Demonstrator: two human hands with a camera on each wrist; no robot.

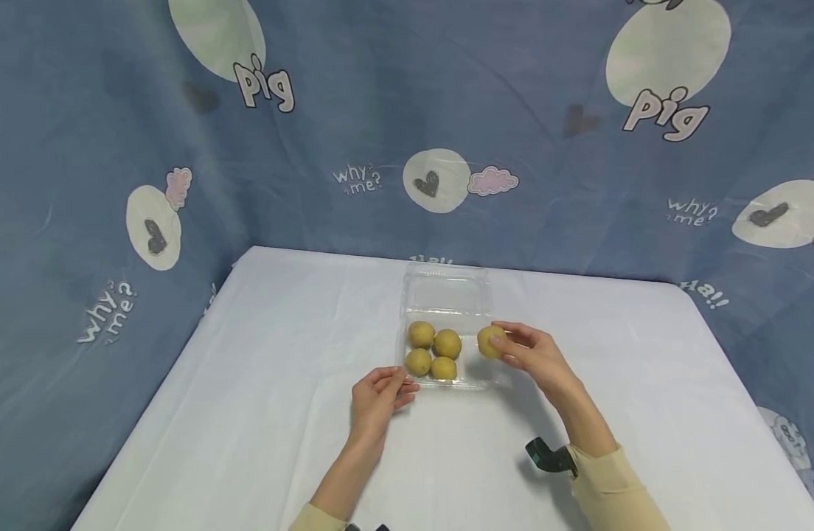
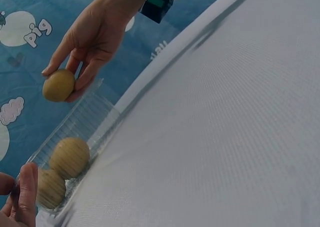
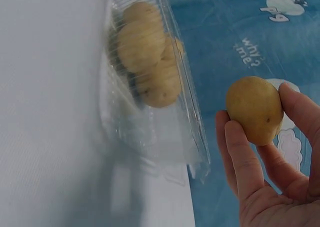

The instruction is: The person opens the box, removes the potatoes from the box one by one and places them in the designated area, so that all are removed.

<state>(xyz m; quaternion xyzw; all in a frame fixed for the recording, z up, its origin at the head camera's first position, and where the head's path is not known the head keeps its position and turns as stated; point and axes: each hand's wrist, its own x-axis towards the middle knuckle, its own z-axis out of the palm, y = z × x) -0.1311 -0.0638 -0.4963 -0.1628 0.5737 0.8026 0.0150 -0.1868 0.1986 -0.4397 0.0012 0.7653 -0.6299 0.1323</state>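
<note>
My right hand (image 1: 536, 359) pinches a round, yellow-brown fruit (image 1: 492, 342) between thumb and fingertips, raised above the right side of a clear plastic box (image 1: 476, 369). The fruit (image 3: 254, 110) has a small dark spot in the right wrist view; its exact kind is unclear. Several similar fruits (image 1: 447, 344) lie together in the left part of the box, whose hinged lid (image 1: 447, 291) is folded back, away from me. At the near left corner, my left hand (image 1: 375, 398) pinches the box's rim. Its fingers (image 2: 27, 192) show at the rim in the left wrist view.
A white cloth (image 1: 268, 383) covers the table under the box. Behind the table and along its left side hangs a blue printed curtain (image 1: 314, 133). A dark device (image 1: 549, 456) is strapped to my right wrist.
</note>
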